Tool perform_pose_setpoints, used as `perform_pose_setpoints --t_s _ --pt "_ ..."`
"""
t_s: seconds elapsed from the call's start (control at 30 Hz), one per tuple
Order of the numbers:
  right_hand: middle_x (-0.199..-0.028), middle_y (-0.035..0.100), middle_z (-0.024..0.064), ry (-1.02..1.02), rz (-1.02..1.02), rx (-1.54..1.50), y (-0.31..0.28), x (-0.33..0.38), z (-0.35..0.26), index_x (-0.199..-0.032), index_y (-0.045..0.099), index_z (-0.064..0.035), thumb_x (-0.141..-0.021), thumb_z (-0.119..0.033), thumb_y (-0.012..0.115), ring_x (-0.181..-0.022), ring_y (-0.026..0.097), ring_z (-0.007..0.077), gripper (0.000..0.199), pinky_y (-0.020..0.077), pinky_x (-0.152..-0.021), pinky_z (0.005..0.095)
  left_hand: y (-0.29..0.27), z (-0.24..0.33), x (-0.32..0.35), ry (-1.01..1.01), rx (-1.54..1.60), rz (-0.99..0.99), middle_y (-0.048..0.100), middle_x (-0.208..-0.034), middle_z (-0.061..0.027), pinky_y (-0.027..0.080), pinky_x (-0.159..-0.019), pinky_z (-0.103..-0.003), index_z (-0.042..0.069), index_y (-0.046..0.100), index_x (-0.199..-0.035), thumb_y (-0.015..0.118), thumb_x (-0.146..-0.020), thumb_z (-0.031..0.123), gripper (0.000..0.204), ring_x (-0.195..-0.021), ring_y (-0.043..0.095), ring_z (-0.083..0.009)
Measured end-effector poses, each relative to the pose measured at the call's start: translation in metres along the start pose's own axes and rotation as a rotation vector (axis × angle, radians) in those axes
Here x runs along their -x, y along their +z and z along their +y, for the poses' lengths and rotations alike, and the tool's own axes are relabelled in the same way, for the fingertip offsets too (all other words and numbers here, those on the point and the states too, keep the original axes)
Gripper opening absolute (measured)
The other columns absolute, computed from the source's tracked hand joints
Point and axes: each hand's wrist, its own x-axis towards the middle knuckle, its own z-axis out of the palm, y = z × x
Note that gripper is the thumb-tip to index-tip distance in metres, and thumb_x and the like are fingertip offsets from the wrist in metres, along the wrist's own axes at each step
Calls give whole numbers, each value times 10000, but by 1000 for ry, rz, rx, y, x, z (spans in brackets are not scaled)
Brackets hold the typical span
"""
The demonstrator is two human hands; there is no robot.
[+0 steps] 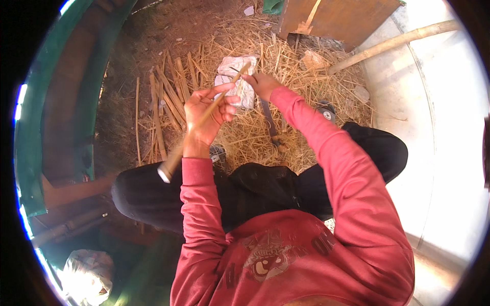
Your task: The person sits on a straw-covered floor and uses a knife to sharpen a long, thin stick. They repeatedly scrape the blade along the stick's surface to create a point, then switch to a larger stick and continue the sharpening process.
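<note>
**A wide bed of dry golden straw (286,66) beneath close handwork**

Tall green sheeting (31,137) borders the straw on the left. A flat brown panel (342,23) stands at the far edge, and a long, pale tan pole (398,48) slants in from the right, its near end at the straw. Left of centre lies a loose row of cut tan sticks (157,112).

One slender, rounded tan stick (209,113) is up in the hands, running diagonally from above the person's left knee to a tip over the straw. A long, dark, flat tool (269,117) lies on the straw below the right forearm; beyond the left hand is a pinkish-white slab-like bundle (232,64), its material unclear.

The left hand (201,109), palm up with fingers loosely curled, holds the stick. The right hand (264,84) is bunched beside the stick's far end, where a thin dark strip (234,69) shows; what it grips, I cannot tell.
</note>
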Motion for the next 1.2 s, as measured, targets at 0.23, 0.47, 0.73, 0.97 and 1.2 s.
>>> perform_pose_setpoints --t_s 0.23,0.47,0.73,0.97,1.2 --pt "-921 677 208 -25 358 74 103 -9 57 -1039 623 30 -982 -524 430 -775 651 369 589 500 -774 441 -35 -27 -79 381 -788 176 716 -918 -148 497 -629 -321 -23 609 -1115 417 -1007 259 358 -788 656 -201" --pt "-911 662 271 42 152 -490 130 4 83 -1103 644 -22 -998 -423 440 -948 649 381 462 486 -864 468 -29 -24 -125 437 -1235 198 670 -728 -126 464 -596 -342 -43 632 -948 493 -991 354 423 -594 558 -171" --pt "-811 664 229 15 -265 -12 145 49 83 -1118 650 -59 -934 -513 500 -855 635 446 512 496 -797 516 -53 -16 -135 392 -1328 270 666 -741 -114 489 -689 -351 1 639 -988 476 -985 399 431 -747 643 -194" --pt "-1117 624 211 489 94 168 221 65 207 -1124 640 -56 -871 -431 608 -1048 605 384 454 489 -901 473 -46 -8 -126 484 -1220 226 666 -808 -140 497 -721 -373 -5 610 -1076 468 -1009 360 397 -753 645 -225" --pt "-1076 642 219 400 -90 111 228 67 206 -1184 546 -11 -776 -384 725 -1031 616 378 582 496 -890 476 -63 -19 -140 548 -1258 267 655 -802 -121 487 -746 -347 -3 641 -1028 549 -973 359 378 -781 629 -191"
